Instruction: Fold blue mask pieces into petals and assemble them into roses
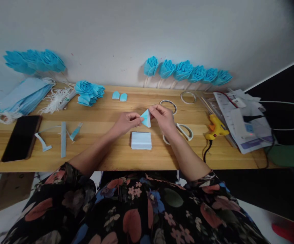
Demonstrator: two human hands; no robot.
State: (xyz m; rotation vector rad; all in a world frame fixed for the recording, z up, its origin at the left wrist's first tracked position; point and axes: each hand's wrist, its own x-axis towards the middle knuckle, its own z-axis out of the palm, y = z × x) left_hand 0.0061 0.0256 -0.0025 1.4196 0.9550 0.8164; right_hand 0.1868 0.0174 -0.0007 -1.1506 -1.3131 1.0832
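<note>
Between my hands is a small folded piece of blue-and-white mask fabric (145, 118), raised above the table in a triangular shape. My left hand (128, 122) pinches its left corner with thumb and finger. The upper right edge is pinched by my right hand (162, 118). Just below lies a stack of cut mask fabric pieces (141, 140), pale side up. Two folded blue petals (119, 96) rest farther back. Scissors (185, 131) lie partly under my right forearm, their blades hidden.
Blue fabric flowers on sticks (184, 70) lean on the wall, with more flowers (88, 92) at left. Face masks (26, 96), a phone (22, 138) and strip scraps (63, 139) lie left. Tape rolls (188, 97), a yellow glue gun (216, 128) and papers (251, 137) lie right.
</note>
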